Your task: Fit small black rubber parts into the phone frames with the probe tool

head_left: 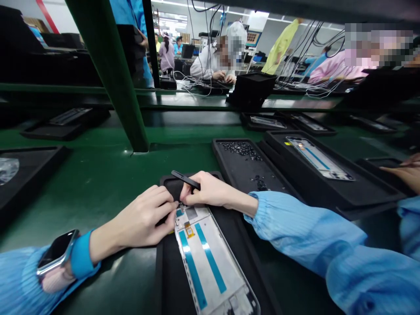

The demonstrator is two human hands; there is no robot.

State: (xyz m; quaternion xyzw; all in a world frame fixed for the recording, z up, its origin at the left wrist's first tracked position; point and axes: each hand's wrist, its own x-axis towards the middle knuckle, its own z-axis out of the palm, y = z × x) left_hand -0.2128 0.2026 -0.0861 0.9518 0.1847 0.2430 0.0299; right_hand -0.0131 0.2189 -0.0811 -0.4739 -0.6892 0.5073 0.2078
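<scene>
A silver phone frame [213,258] with two blue adhesive strips lies in a black foam tray [169,280] in front of me. My right hand [208,189] grips a black stick-like tool, probably tweezers [184,178], over the frame's far end. Its working tip is hidden behind my fingers. My left hand [147,216] is at the frame's upper left corner, thumb and fingers pinched together there. Whatever sits between those fingertips is too small or hidden to make out. A small orange flex cable [189,231] shows on the frame just below my hands.
A black tray [243,168] of many tiny black parts stands beyond my right hand. Right of it, another tray [364,192] holds a second phone frame [321,159]. A green post [114,78] rises at back left. A co-worker's hand [405,173] is at the right edge.
</scene>
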